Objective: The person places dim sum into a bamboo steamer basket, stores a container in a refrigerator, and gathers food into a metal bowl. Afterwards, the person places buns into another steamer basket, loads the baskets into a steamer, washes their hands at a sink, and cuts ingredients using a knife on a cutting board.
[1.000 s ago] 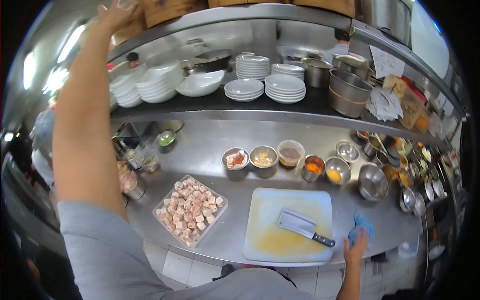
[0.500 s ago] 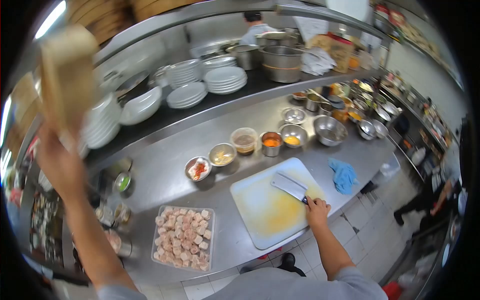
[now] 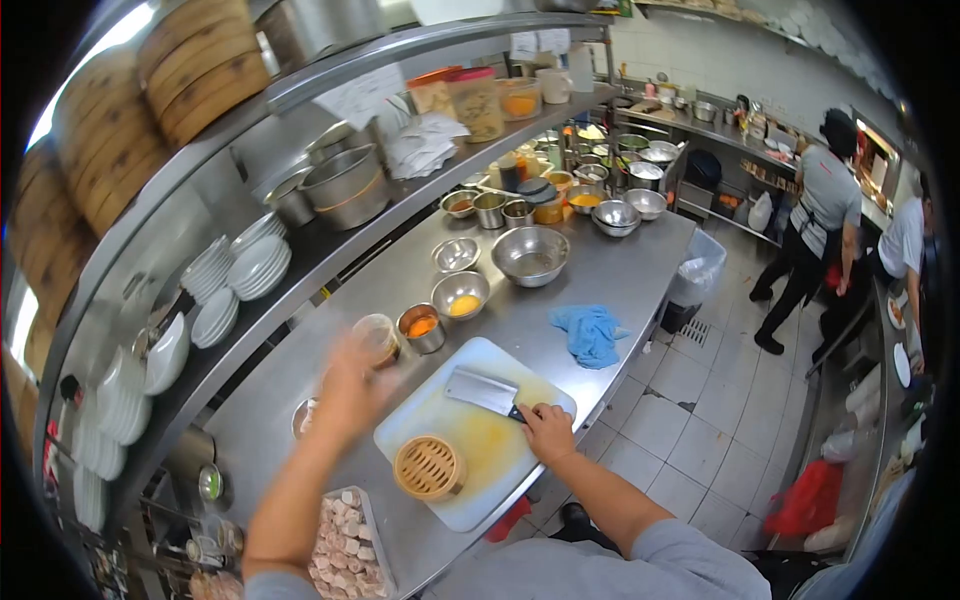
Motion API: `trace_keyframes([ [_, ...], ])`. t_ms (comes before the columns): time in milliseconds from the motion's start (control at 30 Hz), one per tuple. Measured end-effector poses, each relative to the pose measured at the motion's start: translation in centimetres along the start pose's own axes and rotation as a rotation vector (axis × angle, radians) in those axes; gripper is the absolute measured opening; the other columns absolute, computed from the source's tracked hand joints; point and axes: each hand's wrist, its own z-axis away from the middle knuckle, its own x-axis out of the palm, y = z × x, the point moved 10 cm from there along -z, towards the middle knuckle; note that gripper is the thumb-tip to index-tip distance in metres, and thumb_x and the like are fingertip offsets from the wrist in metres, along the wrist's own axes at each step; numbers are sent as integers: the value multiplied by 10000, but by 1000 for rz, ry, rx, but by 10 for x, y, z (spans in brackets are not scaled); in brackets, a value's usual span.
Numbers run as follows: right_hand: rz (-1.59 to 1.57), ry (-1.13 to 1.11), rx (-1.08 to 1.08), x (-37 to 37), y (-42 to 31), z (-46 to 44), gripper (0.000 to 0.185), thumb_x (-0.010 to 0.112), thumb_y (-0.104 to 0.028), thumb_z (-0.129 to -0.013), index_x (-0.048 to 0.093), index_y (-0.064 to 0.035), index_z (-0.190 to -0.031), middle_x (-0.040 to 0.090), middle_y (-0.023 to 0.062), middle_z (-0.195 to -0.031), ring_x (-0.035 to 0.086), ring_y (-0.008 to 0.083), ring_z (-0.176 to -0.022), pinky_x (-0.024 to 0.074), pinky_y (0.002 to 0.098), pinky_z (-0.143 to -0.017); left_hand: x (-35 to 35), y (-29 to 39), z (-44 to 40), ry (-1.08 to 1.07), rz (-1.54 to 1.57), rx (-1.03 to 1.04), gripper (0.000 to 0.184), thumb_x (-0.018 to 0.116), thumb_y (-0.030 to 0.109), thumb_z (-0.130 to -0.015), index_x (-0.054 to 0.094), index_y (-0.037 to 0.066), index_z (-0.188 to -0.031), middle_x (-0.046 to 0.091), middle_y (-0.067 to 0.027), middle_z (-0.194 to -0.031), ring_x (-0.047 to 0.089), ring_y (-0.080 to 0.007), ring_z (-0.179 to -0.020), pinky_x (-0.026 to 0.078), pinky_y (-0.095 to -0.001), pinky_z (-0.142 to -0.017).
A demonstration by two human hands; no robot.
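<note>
Cleaver [image 3: 482, 390] and bamboo steamer [image 3: 428, 468] lie on the cutting board [image 3: 505, 450], atop a steel bench [image 3: 630, 262] above tiled floor [image 3: 725, 405]. Right hand [image 3: 547, 432] grips the handle; blurred left hand [image 3: 355, 390] is raised, whether open I cannot tell.

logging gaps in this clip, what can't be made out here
- Left hand: head view, fingers lost in blur.
- Knife: head view, handle's end and grip under the right hand.
- Tray: head view, partly behind left forearm, cut off by bottom edge.
- Papers: head view, any writing too small to read.
</note>
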Motion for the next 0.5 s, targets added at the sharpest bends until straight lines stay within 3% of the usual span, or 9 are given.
trace_keyframes([
  [33, 0, -12, -12, 6, 5, 0, 485, 749, -281, -862, 669, -245, -1339, 627, 26, -1088, 586, 269, -1004, 438, 458, -868, -41, 2, -46, 364, -97, 251, 361, 837, 175, -821, 738, 32, -1137, 555, -216, -1457, 503, -409, -1368, 405, -490, -1160],
  [67, -5, -9, 3, 3, 8, 0, 485, 749, -281, -862, 669, -245, -1339, 627, 26, -1088, 586, 269, -1004, 438, 458, -868, -81, 40, -83, 506, -286, 567, 258, 800, 126, -848, 722, 13, -1067, 653, -207, -1304, 570, -417, -1289, 452, -491, -1113],
  [133, 23, -49, -34, -2, 5, -4, 476, 735, -293, -871, 664, -240, -1339, 624, 22, -1108, 582, 265, -1009, 433, 462, -857, -132, 53, -153, 739, -223, 533, 117, 706, 58, -913, 699, -3, -1013, 712, -204, -1112, 660, -407, -1124, 511, -452, -994],
  [233, 6, -41, -32, 3, 14, -4, 466, 726, -296, -877, 663, -238, -1335, 623, 17, -1117, 576, 264, -1021, 427, 462, -851, -114, -43, -294, 257, -302, -109, 360, 735, 250, -910, 734, -29, -1138, 731, -220, -1170, 699, -392, -1070, 543, -427, -911],
  [267, -13, -44, -38, 5, 15, -3, 462, 725, -292, -877, 665, -240, -1332, 623, 16, -1114, 574, 264, -1024, 425, 462, -854, -108, -54, -316, 253, -305, -98, 360, 735, 250, -910, 734, -29, -1138, 731, -220, -1170, 699, -392, -1070, 543, -427, -911],
  [333, -30, -43, -24, 5, 20, -5, 454, 721, -285, -877, 669, -241, -1327, 624, 12, -1107, 574, 261, -1021, 419, 457, -852, -66, -90, -343, -84, -160, -345, 440, 768, 272, -850, 735, -48, -1150, 764, -174, -1093, 725, -292, -952, 556, -401, -840],
  [367, -44, -19, -38, 4, 20, -5, 454, 722, -278, -872, 672, -238, -1322, 623, 9, -1101, 575, 257, -1015, 416, 452, -845, -66, -91, -349, -90, -168, -342, 440, 768, 272, -850, 735, -48, -1150, 764, -174, -1093, 725, -292, -952, 556, -401, -840],
  [433, -66, -5, -56, 5, 22, -5, 454, 722, -270, -867, 675, -236, -1317, 623, 5, -1096, 576, 252, -1010, 412, 448, -837, -44, -98, -345, -359, -151, -324, 504, 798, 314, -802, 738, -54, -1141, 761, -163, -1119, 718, -260, -989, 560, -402, -840],
  [500, -84, 3, -92, 7, 22, -8, 448, 710, -248, -862, 680, -229, -1309, 620, 0, -1084, 575, 244, -989, 406, 441, -818, -41, -109, -350, -413, -180, -326, 520, 811, 318, -778, 743, -51, -1138, 762, -160, -1106, 717, -261, -975, 564, -407, -830],
])
